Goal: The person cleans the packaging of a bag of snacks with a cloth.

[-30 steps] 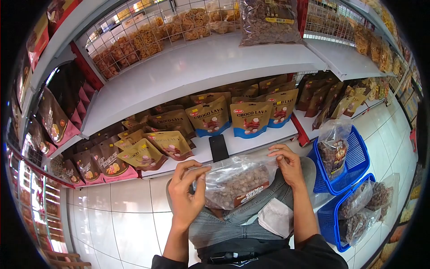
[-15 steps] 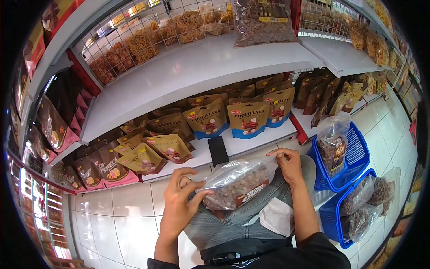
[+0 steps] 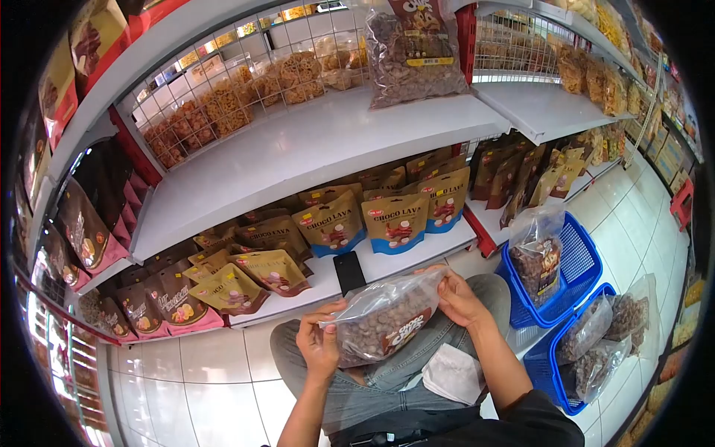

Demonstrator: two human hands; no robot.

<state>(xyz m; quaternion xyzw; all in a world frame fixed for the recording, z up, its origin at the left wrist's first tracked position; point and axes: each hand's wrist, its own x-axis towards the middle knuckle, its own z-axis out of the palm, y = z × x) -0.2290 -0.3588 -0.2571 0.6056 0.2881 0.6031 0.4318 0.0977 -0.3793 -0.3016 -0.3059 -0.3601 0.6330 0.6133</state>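
A clear plastic bag of brown choco chips [image 3: 380, 328] is held above my crossed legs, its printed label facing up toward me. My left hand [image 3: 320, 344] grips the bag's left end, thumb on top and fingers behind. At the upper right corner, my right hand [image 3: 459, 296] has its fingers closed round the plastic. A folded white cloth [image 3: 453, 374] lies on my lap below the bag. Just beyond the bag, a black phone [image 3: 348, 273] lies at the edge of the lower shelf.
Choco Lava pouches [image 3: 396, 222] stand along the lower shelf [image 3: 439, 242]. One large chip bag [image 3: 414, 56] rests on the upper shelf [image 3: 298, 138]. To my right are two blue baskets [image 3: 570, 272] on the tiled floor, holding more chip bags [image 3: 605, 365].
My left hand has moved from a loose, spread hold to a closer grip on the bag's left end. The bag has tilted up slightly. My view has shifted.
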